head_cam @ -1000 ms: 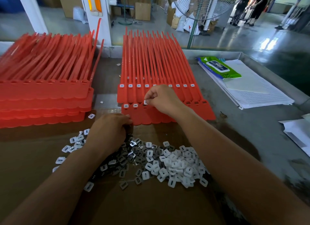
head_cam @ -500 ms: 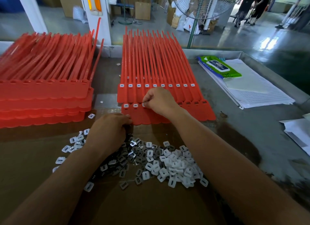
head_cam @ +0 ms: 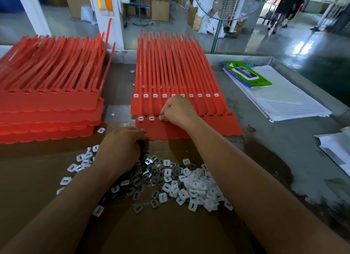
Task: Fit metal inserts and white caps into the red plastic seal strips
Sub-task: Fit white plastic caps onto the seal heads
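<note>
While right hand (head_cam: 178, 111) pinches cap (head_cam: 160, 118), strip (head_cam: 159, 130) holds two

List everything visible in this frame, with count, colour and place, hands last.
strip sheets: two, red, table centre, overlapping
strip stack: one, red, left
white caps: many, white, piled on cardboard, right
metal inserts: many, grey, piled left of the caps
cardboard: one sheet, brown, under both piles
wipes pack: one, green, on the papers
papers: one stack, white, right
table: one, grey, under everything
fan: one, green pole, behind the table
left hand: over the inserts, fingertips at near sheet's edge
right hand: pinches a white cap at near sheet's third slot
</note>
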Demonstrator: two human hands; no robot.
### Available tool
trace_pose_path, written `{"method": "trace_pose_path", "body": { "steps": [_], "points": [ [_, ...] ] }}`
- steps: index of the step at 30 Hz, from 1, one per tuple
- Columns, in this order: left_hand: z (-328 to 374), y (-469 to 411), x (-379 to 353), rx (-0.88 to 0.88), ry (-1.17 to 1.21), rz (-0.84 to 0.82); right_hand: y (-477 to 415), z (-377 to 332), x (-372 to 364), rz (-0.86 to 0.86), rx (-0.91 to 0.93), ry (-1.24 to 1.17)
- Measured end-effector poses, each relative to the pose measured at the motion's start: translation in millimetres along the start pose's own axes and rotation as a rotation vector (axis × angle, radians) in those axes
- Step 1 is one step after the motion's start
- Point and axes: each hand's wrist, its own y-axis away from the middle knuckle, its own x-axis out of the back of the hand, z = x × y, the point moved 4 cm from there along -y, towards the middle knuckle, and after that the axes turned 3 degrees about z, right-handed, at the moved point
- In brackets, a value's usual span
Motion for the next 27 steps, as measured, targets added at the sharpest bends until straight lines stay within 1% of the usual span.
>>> {"method": "trace_pose_path", "body": {
  "steps": [6, 10, 16, 22, 27],
  "points": [
    [2, 0, 1, -0.011, -0.002, 0.01, -9, 1, -1, -0.031, -0.047, 0.031],
    [3, 0, 2, -0.014, -0.005, 0.01, -10, -5, -2, -0.076, -0.041, 0.122],
    [4, 0, 3, -0.011, -0.001, 0.004, -9, -1, 2, -0.038, -0.086, -0.071],
    [4, 0, 3, 0.001, -0.021, -0.007, -11, -1, 5, -0.1, -0.129, -0.13],
    [4, 0, 3, 0.009, -0.021, -0.009, -14, -4, 7, -0.108, -0.144, -0.086]
  ]
}}
